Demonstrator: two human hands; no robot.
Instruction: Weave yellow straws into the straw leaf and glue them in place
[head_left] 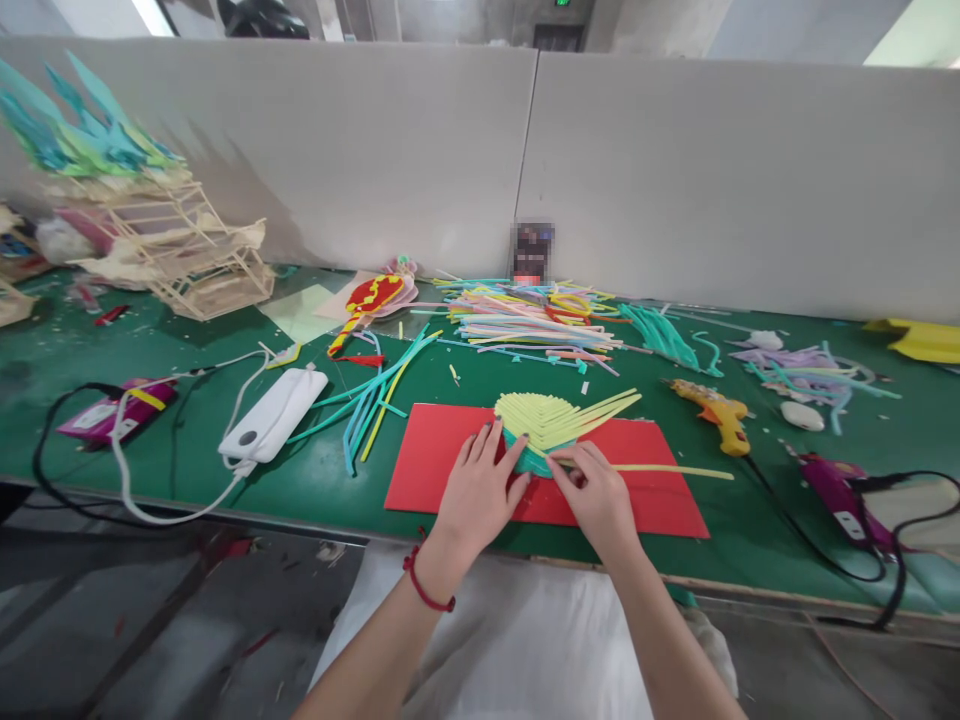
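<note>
On a red sheet (435,450) lies a leaf-like piece (536,420) made of pale yellow strips laid in a V pattern over a teal base. Several yellow strip ends stick out to its right. My left hand (480,480) rests on the red sheet and the piece's left edge, fingers spread. At the lower right of the piece, my right hand (596,490) pinches a long pale yellow strip (675,469), whose free end runs right past the sheet.
Behind lies a pile of coloured strips (532,325). A white power strip (274,420) and teal strips (375,400) are left; a yellow glue gun (724,415) and purple device (840,495) with cords are right. A stick frame (202,260) stands back left.
</note>
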